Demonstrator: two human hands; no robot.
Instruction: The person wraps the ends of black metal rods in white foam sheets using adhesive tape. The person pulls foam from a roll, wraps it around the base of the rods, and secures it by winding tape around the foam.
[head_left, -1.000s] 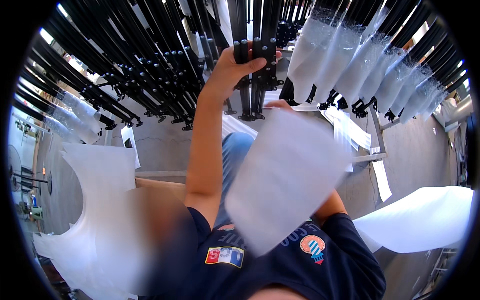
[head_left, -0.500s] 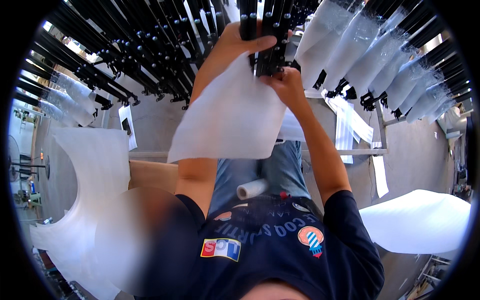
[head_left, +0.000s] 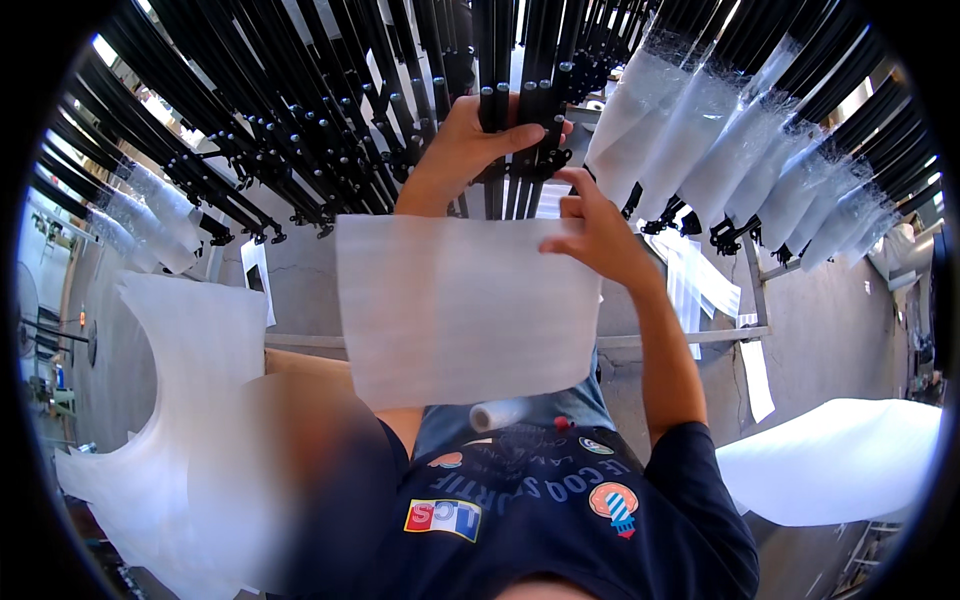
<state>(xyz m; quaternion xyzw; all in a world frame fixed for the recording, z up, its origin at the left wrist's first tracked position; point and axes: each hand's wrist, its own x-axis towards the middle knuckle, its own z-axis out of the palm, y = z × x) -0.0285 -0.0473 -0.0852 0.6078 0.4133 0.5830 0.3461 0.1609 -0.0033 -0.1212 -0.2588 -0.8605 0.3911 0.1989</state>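
Observation:
My left hand (head_left: 470, 148) is closed around a bundle of upright black metal tubes (head_left: 502, 110), with the thumb lying across their front. Below and to the right, my right hand (head_left: 600, 232) is open. Its index finger reaches up to the tubes' lower ends, and I cannot tell whether it touches them. Thumb and fingers are apart, with the thumb over the upper right part of a white foam sheet (head_left: 465, 310). That sheet spreads roughly flat below the tubes, covering part of my left forearm and my lap.
Rows of black tubes (head_left: 270, 130) hang on the left. On the right, several tubes carry clear plastic wraps (head_left: 690, 130). White foam sheets (head_left: 210, 340) drape at left, and another sheet (head_left: 840, 460) lies at right. A small white roll (head_left: 497, 414) rests at my waist.
My right hand has let go at the tubes, opened, and shifted lower. The foam sheet's upper corner has dropped away from the tubes. My left hand and the tubes sit lower in view.

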